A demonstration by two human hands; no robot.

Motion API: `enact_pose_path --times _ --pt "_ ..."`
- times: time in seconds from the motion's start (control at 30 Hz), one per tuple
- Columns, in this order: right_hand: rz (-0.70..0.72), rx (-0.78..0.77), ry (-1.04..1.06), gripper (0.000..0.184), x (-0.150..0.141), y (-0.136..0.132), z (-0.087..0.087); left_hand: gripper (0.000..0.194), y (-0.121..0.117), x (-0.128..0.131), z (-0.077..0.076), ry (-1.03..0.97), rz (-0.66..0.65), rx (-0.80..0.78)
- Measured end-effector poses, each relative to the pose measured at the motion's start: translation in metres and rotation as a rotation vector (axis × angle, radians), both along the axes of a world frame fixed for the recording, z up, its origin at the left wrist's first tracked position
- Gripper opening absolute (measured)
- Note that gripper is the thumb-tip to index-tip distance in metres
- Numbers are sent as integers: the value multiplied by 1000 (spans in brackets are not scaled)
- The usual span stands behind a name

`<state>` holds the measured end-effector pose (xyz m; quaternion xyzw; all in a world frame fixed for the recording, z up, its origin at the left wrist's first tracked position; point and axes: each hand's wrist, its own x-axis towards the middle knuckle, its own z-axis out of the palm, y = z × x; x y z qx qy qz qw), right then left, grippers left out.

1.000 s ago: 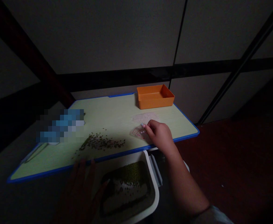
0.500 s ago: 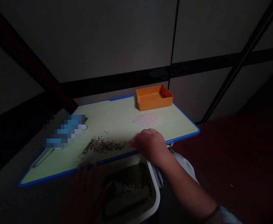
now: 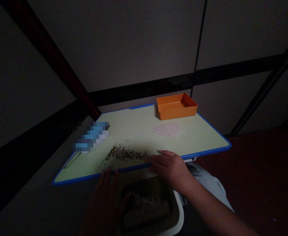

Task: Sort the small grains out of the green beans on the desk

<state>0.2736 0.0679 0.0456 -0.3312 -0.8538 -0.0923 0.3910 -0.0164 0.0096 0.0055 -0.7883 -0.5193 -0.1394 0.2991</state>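
My right hand (image 3: 171, 168) is at the table's front edge, above the right side of a white-rimmed bin (image 3: 180, 209). Its fingers point left, closed together, toward scattered small dark green beans (image 3: 124, 153). The clear protractor with red markings, pinched there a second ago, is almost wholly hidden; only a faint pale edge shows by the fingertips. In deep shadow, my left hand (image 3: 106, 193) has its fingers stretched apart, tips at the table edge and thumb over the bin. More green beans (image 3: 156, 188) lie inside the bin.
A pale pinkish heap of fine grains (image 3: 168, 130) lies on the light green, blue-edged table (image 3: 134, 126). Behind it stands an orange open box (image 3: 177, 113). A blurred-out blue and white item (image 3: 91, 137) lies at the left edge. A panelled wall (image 3: 144, 49) backs the table.
My right hand has moved from beside the pale heap toward me and over the bin; the protractor has left its place on the table. My view has shifted. The left hand stays by the bin.
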Motion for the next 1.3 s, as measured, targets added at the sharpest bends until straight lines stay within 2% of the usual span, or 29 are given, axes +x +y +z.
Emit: enact_pose_path --times 0.1,0.23,0.37,0.57,0.73,0.87,0.97,1.03,1.1,1.23,1.3 --pt "-18 -19 -27 11 0 0 0 78 1 -6 -1 13 -33 -7" --pt "-75 -66 -71 13 -1 0 -1 61 1 -11 -2 95 -125 0" --pt "-143 -87 -73 20 -2 4 -3 69 1 -10 -4 56 -31 -10" --pt "-165 -39 -20 19 -1 10 -5 78 3 -10 -7 -39 -27 -54" --pt "-151 -15 -35 18 -3 5 -4 67 3 -12 -10 -27 -51 -71" --pt "-138 -4 -57 13 -7 5 -3 67 5 -19 -16 2 -54 -52" --pt "-175 -74 -54 15 -7 12 -1 68 7 -23 -19 9 -122 -45" --pt "-204 -155 -63 17 -4 19 3 74 7 -23 -20 -14 -85 -59" --pt "-251 -235 -67 19 -1 24 10 80 6 -21 -19 -47 -45 -59" --pt "-314 -417 -16 18 5 28 27 80 5 -21 -15 -35 -100 -82" --pt "-321 -503 17 16 7 29 35 79 5 -24 -14 -47 -81 -114"
